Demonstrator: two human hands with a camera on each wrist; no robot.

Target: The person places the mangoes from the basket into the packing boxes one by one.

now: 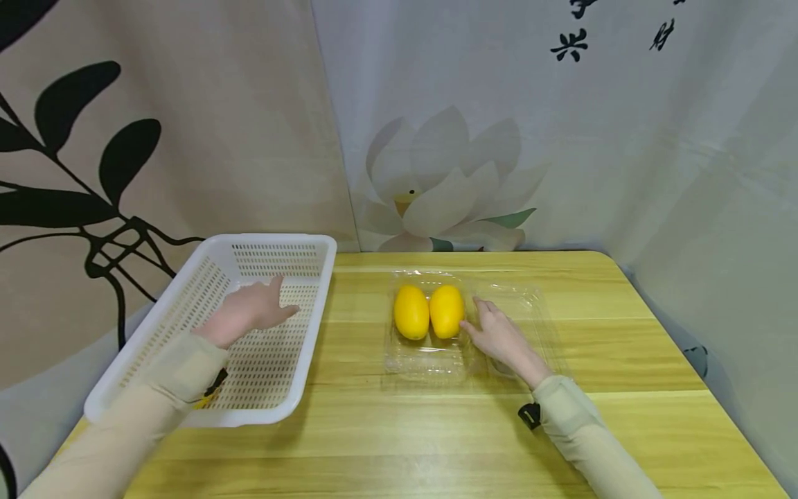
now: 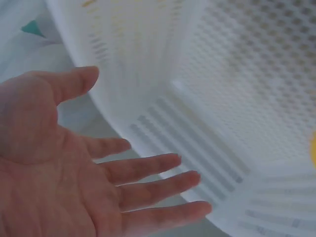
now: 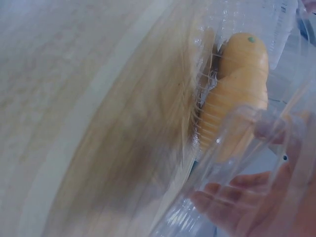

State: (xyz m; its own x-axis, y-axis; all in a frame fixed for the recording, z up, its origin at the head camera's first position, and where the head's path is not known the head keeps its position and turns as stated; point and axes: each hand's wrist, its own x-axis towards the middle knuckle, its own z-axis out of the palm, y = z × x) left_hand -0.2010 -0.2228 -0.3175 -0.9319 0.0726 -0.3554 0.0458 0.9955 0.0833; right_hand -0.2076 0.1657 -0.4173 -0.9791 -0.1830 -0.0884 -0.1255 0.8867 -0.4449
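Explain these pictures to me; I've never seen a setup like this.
There is no machine, just a person's left hand and right hand. The wide picture comes from a camera worn on the head, the other two from cameras on each wrist. On the wooden table are a white basket and an open clear container with two yellow fruits. The left hand reaches over the basket, fingers spread, holding nothing. The right hand is beside the fruits; whether it touches the plastic is hard to tell.
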